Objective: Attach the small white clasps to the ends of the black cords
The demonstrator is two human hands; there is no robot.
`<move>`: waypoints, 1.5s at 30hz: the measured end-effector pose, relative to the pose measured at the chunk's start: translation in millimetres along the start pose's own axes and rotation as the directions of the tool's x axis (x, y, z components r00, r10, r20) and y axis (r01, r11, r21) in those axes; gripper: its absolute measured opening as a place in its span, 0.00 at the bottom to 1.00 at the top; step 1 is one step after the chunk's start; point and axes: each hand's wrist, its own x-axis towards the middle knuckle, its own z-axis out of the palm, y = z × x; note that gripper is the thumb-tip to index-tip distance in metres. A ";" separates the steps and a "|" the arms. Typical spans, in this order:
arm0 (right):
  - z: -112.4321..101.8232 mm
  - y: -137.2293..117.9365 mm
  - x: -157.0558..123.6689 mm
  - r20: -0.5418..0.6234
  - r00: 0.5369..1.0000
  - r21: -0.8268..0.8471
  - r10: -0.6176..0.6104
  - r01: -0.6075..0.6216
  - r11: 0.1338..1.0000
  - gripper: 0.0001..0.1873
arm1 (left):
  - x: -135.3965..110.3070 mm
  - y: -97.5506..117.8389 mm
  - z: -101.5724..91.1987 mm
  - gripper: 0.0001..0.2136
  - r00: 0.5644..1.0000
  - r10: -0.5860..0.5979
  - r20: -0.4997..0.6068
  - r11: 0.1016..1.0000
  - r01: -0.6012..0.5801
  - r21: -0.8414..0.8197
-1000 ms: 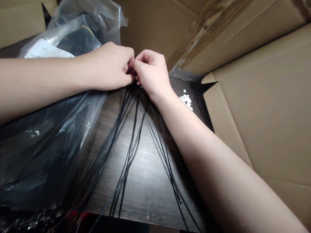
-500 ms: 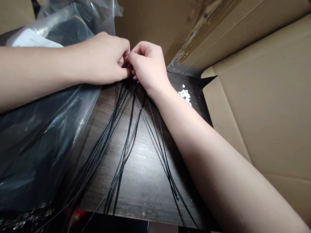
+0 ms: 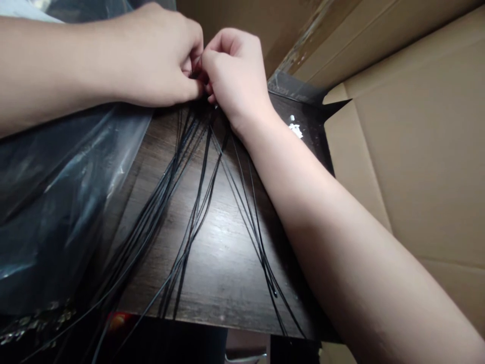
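Observation:
Several thin black cords [image 3: 197,202] fan out across a dark wooden tabletop [image 3: 223,263] toward its near edge. Their far ends gather where my two hands meet at the top of the view. My left hand [image 3: 159,55] is closed, its fingertips pinched on the gathered cord ends. Touching it, my right hand [image 3: 233,71] is also closed, pinching the same bunch. What lies between the fingertips is hidden.
A clear plastic bag [image 3: 56,192] with dark contents lies under my left forearm on the left. Brown cardboard flaps [image 3: 409,151] stand along the right and back. Small white scraps [image 3: 296,129] lie on the table near the right corner.
The view has shifted down, so both hands now sit higher in the frame. The hands stay pinched together on the cord ends; the cords lie much as before.

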 end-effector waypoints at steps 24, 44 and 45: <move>0.1 -1.9 -0.9 0.011 0.999 0.076 0.047 -0.047 0.996 0.14 | 5.9 -7.3 11.8 0.13 0.993 -0.051 -0.104 0.989 0.037 -0.140; -2.3 -2.4 -1.8 0.015 1.000 0.097 0.013 -0.015 0.995 0.11 | 2.9 8.4 -2.1 0.12 0.992 -0.123 -0.037 0.990 0.120 -0.072; -2.5 -2.8 -2.1 0.015 1.000 0.096 0.019 -0.021 0.995 0.11 | 2.2 11.3 -2.0 0.12 0.991 -0.127 -0.036 0.990 0.125 -0.064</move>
